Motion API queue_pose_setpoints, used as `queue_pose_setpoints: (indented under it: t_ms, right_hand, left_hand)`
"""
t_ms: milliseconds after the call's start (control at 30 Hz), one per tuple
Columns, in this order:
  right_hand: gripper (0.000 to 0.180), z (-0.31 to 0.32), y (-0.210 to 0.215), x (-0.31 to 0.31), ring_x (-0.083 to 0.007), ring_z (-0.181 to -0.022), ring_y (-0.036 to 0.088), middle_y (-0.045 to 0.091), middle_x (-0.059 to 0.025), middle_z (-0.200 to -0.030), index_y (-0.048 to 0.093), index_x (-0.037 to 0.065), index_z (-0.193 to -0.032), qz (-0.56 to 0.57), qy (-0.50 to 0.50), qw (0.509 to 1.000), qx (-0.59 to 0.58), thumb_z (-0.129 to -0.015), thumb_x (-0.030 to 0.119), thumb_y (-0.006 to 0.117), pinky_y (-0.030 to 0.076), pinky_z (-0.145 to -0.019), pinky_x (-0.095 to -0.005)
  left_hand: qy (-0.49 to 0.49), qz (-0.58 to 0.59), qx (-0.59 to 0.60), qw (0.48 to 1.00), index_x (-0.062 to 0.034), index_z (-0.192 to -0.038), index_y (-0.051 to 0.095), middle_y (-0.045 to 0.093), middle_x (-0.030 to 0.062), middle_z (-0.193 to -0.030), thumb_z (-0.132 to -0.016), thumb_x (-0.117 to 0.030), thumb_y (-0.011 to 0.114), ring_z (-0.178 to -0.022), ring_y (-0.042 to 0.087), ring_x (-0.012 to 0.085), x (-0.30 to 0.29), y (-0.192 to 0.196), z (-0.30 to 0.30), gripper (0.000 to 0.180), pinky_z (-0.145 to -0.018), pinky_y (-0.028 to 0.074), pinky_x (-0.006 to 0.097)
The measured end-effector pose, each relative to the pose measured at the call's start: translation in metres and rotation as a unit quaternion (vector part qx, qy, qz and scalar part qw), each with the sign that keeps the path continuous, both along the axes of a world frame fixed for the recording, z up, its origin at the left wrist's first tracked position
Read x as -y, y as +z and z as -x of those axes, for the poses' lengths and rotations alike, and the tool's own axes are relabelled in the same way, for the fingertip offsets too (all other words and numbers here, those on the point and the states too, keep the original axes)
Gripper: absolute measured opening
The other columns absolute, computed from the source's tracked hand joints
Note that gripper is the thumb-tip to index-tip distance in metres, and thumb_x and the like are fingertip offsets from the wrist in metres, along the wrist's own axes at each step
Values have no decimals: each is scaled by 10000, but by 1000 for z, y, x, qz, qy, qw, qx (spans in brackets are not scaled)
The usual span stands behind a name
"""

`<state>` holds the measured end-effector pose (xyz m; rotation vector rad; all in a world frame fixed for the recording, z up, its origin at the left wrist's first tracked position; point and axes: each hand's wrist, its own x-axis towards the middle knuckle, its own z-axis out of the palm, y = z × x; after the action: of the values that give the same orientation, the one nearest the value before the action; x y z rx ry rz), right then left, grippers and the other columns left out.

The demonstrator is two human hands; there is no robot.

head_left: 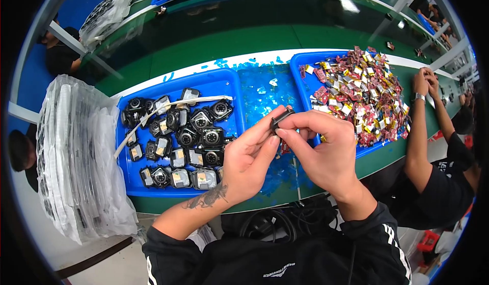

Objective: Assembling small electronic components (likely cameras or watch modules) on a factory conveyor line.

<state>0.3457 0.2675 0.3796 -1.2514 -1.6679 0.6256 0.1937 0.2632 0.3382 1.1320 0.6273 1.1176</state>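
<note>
White-striped black shirt (229, 254); beyond, left hand (247, 162) and right hand (326, 137) pinch a small dark part (281, 120) over the narrow, flake-strewn gap (265, 88) between a round-cornered blue plastic bin (229, 83) of watch casings (211, 137) and a second bin (303, 87) heaped with jagged circuit pieces (356, 96)

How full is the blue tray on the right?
Heaped full: small red, white and yellow parts pile up across the blue tray, though some bare blue shows along its left side.
</note>
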Motion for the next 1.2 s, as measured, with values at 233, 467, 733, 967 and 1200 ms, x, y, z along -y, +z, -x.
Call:
queue_pose_setpoints:
  t_ms: [233,467,733,967,1200]
  right_hand:
    - [72,2,5,0,-140,-468,502,656,-38,-692,682,50,-782,-3,-12,999,32,-751,18,738,416,-463,-275]
    - [208,-2,6,4,-71,-567,431,512,9,-666,561,37,-727,-16,1,1000,23,-715,0,765,365,-543,-212]
    - [320,3,-2,-4,-164,-735,518,483,-57,-792,468,35,-837,-33,7,998,-50,-722,10,766,467,-684,-299]
    - [305,-12,-10,-3,-219,-838,582,596,-93,-909,596,17,-941,-103,70,992,-32,-700,13,782,473,-744,-313]
    - [231,-5,-4,9,-231,-756,661,676,-100,-848,680,23,-921,-130,96,984,75,-713,-32,763,520,-683,-320]
  left_hand:
    - [-8,-18,13,1000,74,-1443,325,433,173,-1452,-997,3,429,-1314,442,199,2,-2,-1,463,-1096,352,321]
    - [-28,-3,5,1000,80,-1449,304,440,164,-1444,-1000,8,413,-1308,445,192,4,7,5,467,-1079,368,316]
    - [-9,-3,27,1000,95,-1447,293,489,170,-1386,-1003,0,415,-1264,484,187,6,1,3,471,-1052,391,306]
    - [93,33,95,991,82,-1419,331,544,191,-1309,-972,28,448,-1205,537,189,-9,3,1,465,-1015,428,305]
    - [71,-63,40,995,47,-1294,530,590,142,-1174,-958,29,469,-1127,561,180,-8,3,8,341,-964,441,290]
